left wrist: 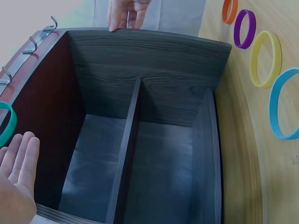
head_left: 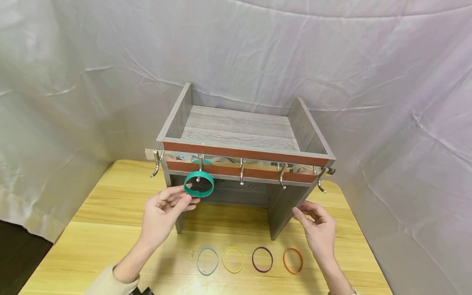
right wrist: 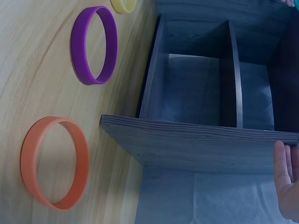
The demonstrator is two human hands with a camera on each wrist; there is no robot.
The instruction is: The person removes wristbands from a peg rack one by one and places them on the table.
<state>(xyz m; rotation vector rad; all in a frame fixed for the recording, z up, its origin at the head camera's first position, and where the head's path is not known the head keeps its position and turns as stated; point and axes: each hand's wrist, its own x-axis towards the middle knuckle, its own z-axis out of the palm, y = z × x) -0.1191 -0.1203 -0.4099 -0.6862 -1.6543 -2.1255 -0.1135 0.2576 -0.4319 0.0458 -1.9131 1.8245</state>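
Observation:
A teal silicone wristband (head_left: 199, 192) hangs on the second hook from the left of a metal hook rail (head_left: 221, 161). My left hand (head_left: 162, 213) is right at the band's lower left, its fingers extended and thumb apart in the head view. In the left wrist view, the straight fingers (left wrist: 25, 163) lie just below the band. On the other side, my right hand (head_left: 320, 229) touches the outer face of the grey wooden shelf's right side panel (head_left: 285, 205). Its fingertips (right wrist: 279, 148) rest near the panel's edge in the right wrist view.
On the wooden table (head_left: 110, 229), in front of the shelf, lie a light blue wristband (head_left: 199, 268), a yellow one (head_left: 233, 271), a purple one (head_left: 262, 270) and an orange one (head_left: 293, 272). Several bare hooks (head_left: 242, 172) stick out toward me. A pale curtain (head_left: 236, 53) hangs behind.

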